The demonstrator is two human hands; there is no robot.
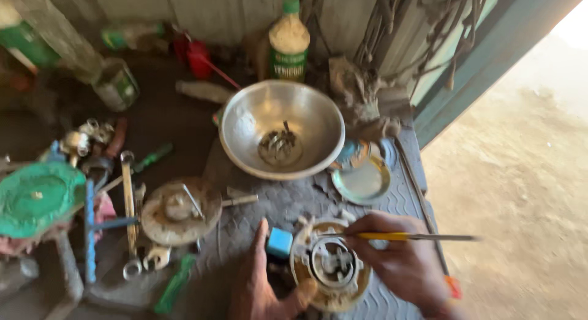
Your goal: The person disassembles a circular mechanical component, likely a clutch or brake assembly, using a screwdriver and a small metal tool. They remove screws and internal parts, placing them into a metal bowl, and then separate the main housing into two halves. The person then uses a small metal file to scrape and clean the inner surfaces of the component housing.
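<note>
Hands: left hand (263, 289) is pinching the rim of a round metal part (331, 266) at the near edge of the mat, and right hand (401, 262) is closed around a yellow-handled tool (398, 237) right over that part.
Tool direction: long axis runs pretty much level across the view, thin metal end sticking out to the right.
Counts: one blue block (280, 241) just beside the part, two combination wrenches (128, 203), one rusty disc (179, 211), one small plate (362, 181), one steel bowl (282, 129), one green-capped bottle (288, 41) at the back.
Surface: grey ribbed mat (398, 203) on a cluttered bench.
Room: sunlit dirt ground (514, 173) off to the right, corrugated wall behind.
</note>
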